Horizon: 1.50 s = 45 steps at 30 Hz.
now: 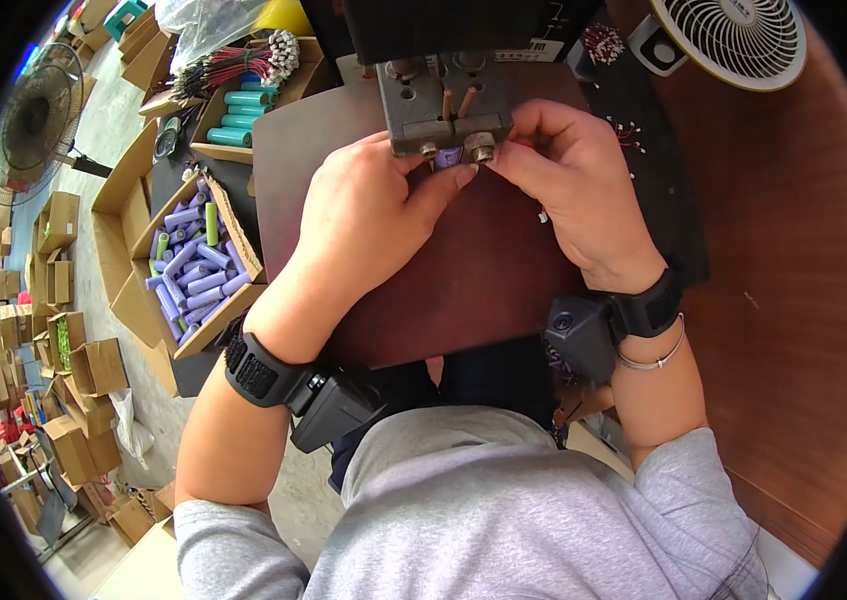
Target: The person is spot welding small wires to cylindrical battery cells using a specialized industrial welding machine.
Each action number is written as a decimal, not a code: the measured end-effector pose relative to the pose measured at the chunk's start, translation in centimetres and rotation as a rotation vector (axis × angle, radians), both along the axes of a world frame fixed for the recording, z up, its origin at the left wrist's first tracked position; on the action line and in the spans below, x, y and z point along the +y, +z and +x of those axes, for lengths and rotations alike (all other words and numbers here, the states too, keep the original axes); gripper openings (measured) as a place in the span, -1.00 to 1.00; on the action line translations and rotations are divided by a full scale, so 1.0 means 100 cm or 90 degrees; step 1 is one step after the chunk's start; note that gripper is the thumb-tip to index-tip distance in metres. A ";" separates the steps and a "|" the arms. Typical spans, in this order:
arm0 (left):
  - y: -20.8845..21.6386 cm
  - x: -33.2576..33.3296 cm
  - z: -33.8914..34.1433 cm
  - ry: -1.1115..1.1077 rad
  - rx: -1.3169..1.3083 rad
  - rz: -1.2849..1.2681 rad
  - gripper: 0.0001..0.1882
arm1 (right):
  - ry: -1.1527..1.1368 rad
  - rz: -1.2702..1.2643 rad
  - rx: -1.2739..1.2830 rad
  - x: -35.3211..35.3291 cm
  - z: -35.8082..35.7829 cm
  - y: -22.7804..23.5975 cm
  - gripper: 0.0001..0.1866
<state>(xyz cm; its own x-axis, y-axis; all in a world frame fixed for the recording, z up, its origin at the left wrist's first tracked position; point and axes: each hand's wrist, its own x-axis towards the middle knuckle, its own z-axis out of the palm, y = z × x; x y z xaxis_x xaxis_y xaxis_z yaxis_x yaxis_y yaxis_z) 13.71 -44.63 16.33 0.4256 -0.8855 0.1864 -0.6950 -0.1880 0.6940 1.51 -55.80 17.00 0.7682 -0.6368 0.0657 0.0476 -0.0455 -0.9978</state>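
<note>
A purple cylindrical battery cell [448, 157] shows in part under the metal head of a spot welder [436, 125], below its two copper-coloured electrodes [457, 103]. My left hand [369, 205] is closed around the cell from the left, its thumb along the near side. From the right, my right hand [579, 175] reaches in with thumb and forefinger pinched beside the welder's bolt. Whatever those fingertips hold is too small or hidden behind the head. Both hands rest over a dark red-brown board [424, 290].
To the left stands a cardboard box [254, 262] of purple and green cells. Behind it, another box [224, 152] has teal cells and bundled wire leads [234, 68]. More small connector leads [604, 43] lie at the back right, near a white desk fan [734, 40].
</note>
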 end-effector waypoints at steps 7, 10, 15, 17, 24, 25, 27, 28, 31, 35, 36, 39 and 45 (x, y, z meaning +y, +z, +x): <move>0.001 -0.001 0.001 0.004 -0.004 0.030 -0.72 | 0.000 -0.018 0.028 -0.001 0.001 0.000 -0.87; 0.005 0.001 0.000 -0.004 -0.043 0.025 -0.73 | 0.011 -0.007 0.018 0.000 0.000 0.000 -0.87; 0.000 -0.001 0.000 -0.007 0.010 0.000 -0.74 | 0.010 -0.003 -0.002 -0.001 -0.001 -0.001 -0.87; 0.001 -0.001 0.000 0.001 0.001 0.015 -0.75 | 0.013 0.009 -0.009 -0.001 -0.001 -0.001 -0.88; 0.001 0.001 0.002 -0.007 -0.025 -0.005 -0.75 | 0.018 -0.014 0.000 -0.002 0.003 -0.003 -0.88; 0.000 0.002 0.003 -0.003 -0.006 -0.010 -0.76 | 0.025 -0.015 -0.006 0.000 0.004 -0.004 -0.88; 0.004 0.001 0.002 -0.014 -0.025 0.002 -0.75 | 0.020 -0.011 -0.003 0.000 0.001 0.000 -0.88; 0.007 0.002 0.001 -0.019 -0.043 0.016 -0.75 | 0.021 -0.004 0.001 0.000 -0.001 0.003 -0.89; 0.004 0.003 0.002 -0.036 -0.033 0.009 -0.72 | 0.022 -0.050 -0.007 0.001 0.000 -0.003 -0.91; 0.005 0.007 -0.004 -0.077 -0.020 -0.030 -0.68 | 0.011 -0.074 -0.002 0.004 -0.016 0.004 -0.91; 0.002 0.009 -0.005 -0.094 0.016 -0.058 -0.67 | 0.008 -0.153 0.044 0.005 -0.029 0.012 -0.91; 0.002 0.012 -0.009 -0.142 0.039 -0.091 -0.68 | -0.073 -0.290 -0.002 0.009 -0.075 0.026 -0.92; 0.003 0.013 -0.012 -0.126 -0.034 -0.063 -0.81 | -0.223 -0.300 0.185 0.010 -0.213 0.040 -0.95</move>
<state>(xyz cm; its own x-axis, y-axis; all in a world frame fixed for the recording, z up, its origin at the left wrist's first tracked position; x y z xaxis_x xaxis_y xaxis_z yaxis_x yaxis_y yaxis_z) 12.48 -43.28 16.59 0.2323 -0.9272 0.2939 -0.7479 0.0230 0.6635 -19.81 -54.79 21.01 0.5488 -0.8064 0.2203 -0.3182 -0.4452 -0.8370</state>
